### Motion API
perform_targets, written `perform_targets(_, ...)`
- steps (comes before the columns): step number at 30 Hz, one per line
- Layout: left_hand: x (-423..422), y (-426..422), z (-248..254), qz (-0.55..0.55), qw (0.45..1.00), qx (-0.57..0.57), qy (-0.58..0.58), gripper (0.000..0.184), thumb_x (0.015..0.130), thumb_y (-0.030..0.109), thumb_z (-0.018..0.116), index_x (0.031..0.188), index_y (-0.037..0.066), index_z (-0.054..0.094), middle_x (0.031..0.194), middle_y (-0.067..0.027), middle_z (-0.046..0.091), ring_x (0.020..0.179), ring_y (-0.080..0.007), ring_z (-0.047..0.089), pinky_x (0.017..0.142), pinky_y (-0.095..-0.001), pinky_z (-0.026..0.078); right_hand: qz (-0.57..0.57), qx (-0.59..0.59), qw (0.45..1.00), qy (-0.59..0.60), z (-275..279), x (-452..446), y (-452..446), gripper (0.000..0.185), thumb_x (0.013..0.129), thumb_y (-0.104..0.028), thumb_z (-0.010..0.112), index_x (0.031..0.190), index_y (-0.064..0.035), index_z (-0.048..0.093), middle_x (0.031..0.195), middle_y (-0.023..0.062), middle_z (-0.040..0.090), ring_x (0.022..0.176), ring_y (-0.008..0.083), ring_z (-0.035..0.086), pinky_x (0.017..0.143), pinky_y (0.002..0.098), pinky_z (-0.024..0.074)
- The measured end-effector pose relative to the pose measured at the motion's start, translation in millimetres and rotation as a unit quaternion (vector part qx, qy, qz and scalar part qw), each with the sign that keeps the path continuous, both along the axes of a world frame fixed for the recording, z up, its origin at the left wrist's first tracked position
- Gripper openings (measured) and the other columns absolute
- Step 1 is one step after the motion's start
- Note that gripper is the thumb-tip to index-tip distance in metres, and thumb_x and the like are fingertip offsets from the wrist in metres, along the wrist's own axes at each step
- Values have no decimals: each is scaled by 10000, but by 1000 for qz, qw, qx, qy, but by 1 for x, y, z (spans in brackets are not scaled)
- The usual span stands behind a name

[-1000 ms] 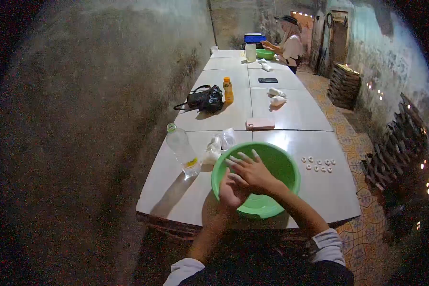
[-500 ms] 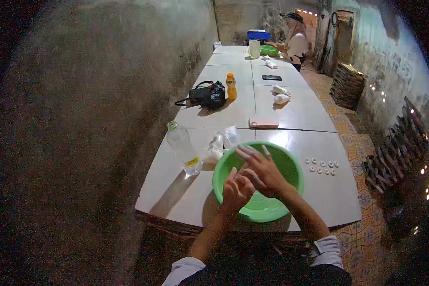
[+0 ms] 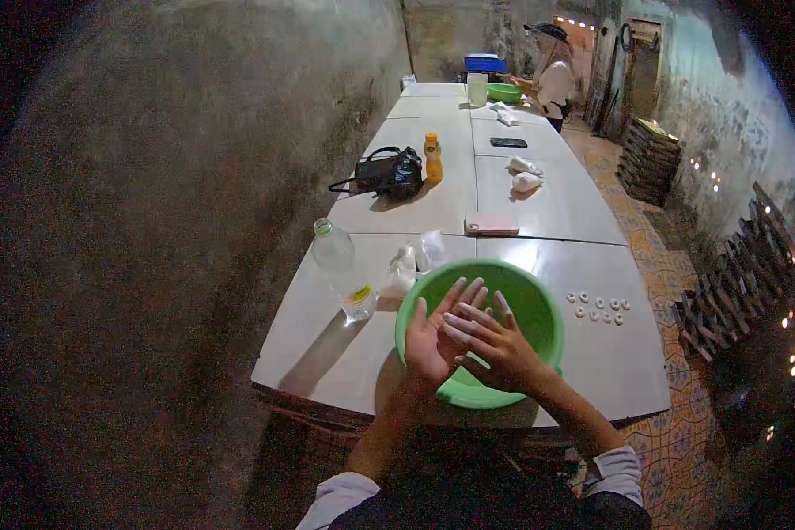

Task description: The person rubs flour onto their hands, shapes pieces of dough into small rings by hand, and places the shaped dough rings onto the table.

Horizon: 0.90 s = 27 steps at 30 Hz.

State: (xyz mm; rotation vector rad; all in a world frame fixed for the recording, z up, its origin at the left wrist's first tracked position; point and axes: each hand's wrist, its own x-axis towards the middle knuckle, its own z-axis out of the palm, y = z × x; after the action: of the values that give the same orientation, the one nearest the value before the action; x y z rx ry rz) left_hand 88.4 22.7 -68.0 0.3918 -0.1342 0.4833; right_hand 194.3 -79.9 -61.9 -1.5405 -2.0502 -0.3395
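Over a green basin (image 3: 549, 309) at the near end of the table, my left hand (image 3: 436, 340) is palm up with its fingers spread. My right hand (image 3: 501, 347) lies partly across its fingers, palm down, fingers apart and whitish at the tips. No object shows in either hand; what may be between the palms is hidden. To the right of the basin, several small white rings (image 3: 599, 303) lie in two rows. A clear bottle (image 3: 336, 256) stands to the left, with white plastic bags (image 3: 401, 272) between it and the basin.
Farther along the white table (image 3: 327, 336) are a pink phone (image 3: 492, 224), a black bag (image 3: 390, 174), an orange bottle (image 3: 433, 161), white bundles (image 3: 526, 180) and a dark phone (image 3: 509, 142). A person (image 3: 552, 79) stands at the far end by another green basin (image 3: 504, 93).
My left hand has gone from curled fingers to an opened palm. My right hand has shifted slightly down and right over it. The view has turned a little.
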Motion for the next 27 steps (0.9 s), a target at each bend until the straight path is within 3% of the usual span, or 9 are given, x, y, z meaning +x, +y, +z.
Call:
perform_targets(4,-1,-3,0,-1,1000,8,-17,685,931,524,123,1401,30,183,1446,-178,207,1343,-286,205,1097,-398,226,4,4,1000,16,3,1,-3,513,832,-267,566,1313,-162,421,1356,39,415,1291,214,339,1078,564,69)
perform_targets(8,-1,1,-10,-31,996,-54,-57,691,927,536,146,1401,34,179,1449,-178,200,1339,-278,214,1075,-377,272,12,29,998,58,11,-3,-7,531,842,-269,554,1330,-137,392,1386,48,374,1294,214,332,1077,562,68)
perform_targets(14,-5,-9,1,14,1000,-23,-11,703,912,553,173,1389,41,233,1449,-182,205,1345,-295,207,1105,-456,161,5,-14,1000,-15,6,-7,-15,608,812,-359,587,1335,-129,380,1357,29,417,1295,223,328,1073,585,19)
perform_targets(18,-7,-13,7,10,998,-54,-26,773,881,626,166,1397,52,206,1441,-217,196,1340,-334,201,1096,-470,176,2,12,1000,29,13,-7,-18,674,767,-408,618,1337,-146,372,1339,46,435,1301,223,316,1071,591,6)
perform_targets(20,-8,-15,8,-4,995,-87,-43,815,861,661,152,1399,50,193,1440,-231,182,1339,-351,192,1088,-490,184,-12,-18,1000,-10,13,-8,-20,686,770,-452,605,1338,-147,369,1346,45,424,1299,227,318,1069,597,-5)
perform_targets(21,-7,-15,7,-10,996,-52,-66,846,840,688,179,1407,60,173,1450,-216,164,1351,-328,163,1095,-483,162,-17,-19,998,-56,2,-6,-16,704,822,-563,458,1361,-130,327,1348,26,431,1299,246,319,1057,606,-77)
perform_targets(26,-7,-18,6,-30,996,-2,-79,907,797,743,209,1422,90,137,1467,-195,117,1363,-306,133,1100,-496,124,-17,-31,998,-57,9,-9,-21,745,821,-599,427,1380,-125,292,1353,29,424,1299,247,319,1050,605,-101)
perform_targets(27,-7,-19,9,-33,996,-2,-78,907,797,743,209,1422,90,137,1467,-195,117,1363,-306,133,1100,-496,124,-8,-12,1000,-14,11,-9,-21,761,796,-587,485,1379,-135,300,1352,29,423,1302,241,314,1052,605,-90)
